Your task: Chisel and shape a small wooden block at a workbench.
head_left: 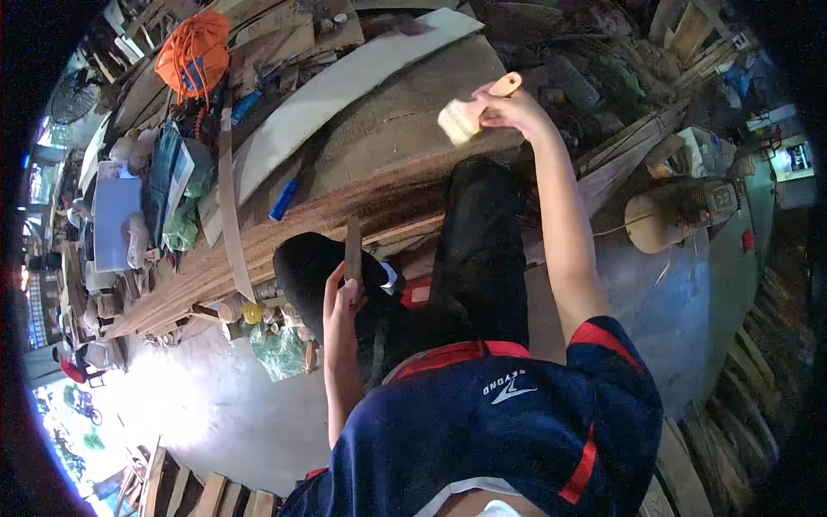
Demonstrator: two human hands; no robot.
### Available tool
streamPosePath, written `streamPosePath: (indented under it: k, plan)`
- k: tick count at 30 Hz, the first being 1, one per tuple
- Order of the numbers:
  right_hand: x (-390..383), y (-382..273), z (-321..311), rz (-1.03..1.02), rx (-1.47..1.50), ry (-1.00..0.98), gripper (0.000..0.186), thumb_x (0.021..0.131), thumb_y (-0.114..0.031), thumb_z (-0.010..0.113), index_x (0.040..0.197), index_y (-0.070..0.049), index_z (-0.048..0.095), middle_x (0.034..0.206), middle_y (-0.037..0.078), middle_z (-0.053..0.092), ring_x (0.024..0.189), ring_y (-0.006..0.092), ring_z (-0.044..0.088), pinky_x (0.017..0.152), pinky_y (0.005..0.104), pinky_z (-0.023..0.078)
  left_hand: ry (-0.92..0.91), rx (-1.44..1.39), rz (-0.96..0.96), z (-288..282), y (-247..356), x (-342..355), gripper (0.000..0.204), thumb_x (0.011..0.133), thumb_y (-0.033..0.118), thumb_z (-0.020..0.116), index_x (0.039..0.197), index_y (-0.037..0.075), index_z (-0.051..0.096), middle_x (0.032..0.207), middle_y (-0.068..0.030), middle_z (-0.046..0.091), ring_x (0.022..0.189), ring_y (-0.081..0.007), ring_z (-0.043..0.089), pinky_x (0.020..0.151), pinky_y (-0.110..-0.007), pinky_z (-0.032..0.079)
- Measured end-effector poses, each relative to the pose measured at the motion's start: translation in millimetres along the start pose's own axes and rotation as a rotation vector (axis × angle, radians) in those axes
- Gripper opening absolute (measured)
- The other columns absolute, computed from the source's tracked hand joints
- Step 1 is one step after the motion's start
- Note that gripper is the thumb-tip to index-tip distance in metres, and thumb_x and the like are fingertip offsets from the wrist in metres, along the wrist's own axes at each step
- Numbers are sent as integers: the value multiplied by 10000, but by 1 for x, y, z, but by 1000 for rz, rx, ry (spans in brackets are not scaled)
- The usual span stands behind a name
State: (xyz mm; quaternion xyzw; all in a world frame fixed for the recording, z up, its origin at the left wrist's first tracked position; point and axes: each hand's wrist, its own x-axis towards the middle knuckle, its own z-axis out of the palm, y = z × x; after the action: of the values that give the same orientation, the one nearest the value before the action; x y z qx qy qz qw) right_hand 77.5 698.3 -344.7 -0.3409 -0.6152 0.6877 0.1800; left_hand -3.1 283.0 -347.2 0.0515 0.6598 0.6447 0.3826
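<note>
In my right hand (506,110) is a wide paintbrush (463,121) with pale bristles and a light wooden handle. The fingers close round it above the right part of the wooden workbench (379,146), bristles toward the left. Over my left knee, my left hand (342,297) grips a narrow strip of brown wood (352,246) that stands up from the fingers. A blue-handled tool (282,200) lies on the bench's near edge, ahead of my left hand; its far end is hard to make out.
A long, curved pale board (345,86) lies across the bench. At the far left sits an orange drawstring bag (194,56), with a thin wooden strip (228,207) nearer. A tan rounded machine or tank (663,215) stands at right. Green plastic bags (280,351) lie below the bench.
</note>
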Motion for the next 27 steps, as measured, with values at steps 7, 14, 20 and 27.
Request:
streamPosePath:
  k: [7,14,20,27]
  plan:
    - [-6,36,1,45,-26,296,191,835,-208,617,943,-56,580,826,72,631,607,134,628,549,242,538,6,-50,-48,6,-2,0,448,858,278,533,1259,103,437,978,-26,533,879,-111,493,783,-271,404]
    - [-11,52,27,-174,-224,461,107,860,-161,568,902,-63,563,729,32,605,534,99,596,464,222,481,-3,-100,-44,-1,-14,4,439,857,284,526,1244,97,436,1023,-42,531,909,-129,497,772,-285,411]
    - [-7,55,40,-325,-379,496,104,857,-150,567,892,-57,535,668,25,574,474,112,572,423,235,451,-50,-175,-85,0,-22,10,426,867,281,505,1238,86,423,1032,-37,537,923,-134,505,761,-288,414]
    - [-13,63,45,-408,-465,583,151,823,-236,564,851,-88,583,695,132,615,645,324,611,547,390,463,-86,-223,-77,-1,-31,12,410,868,271,514,1226,85,439,1003,-26,539,881,-111,503,751,-250,398]
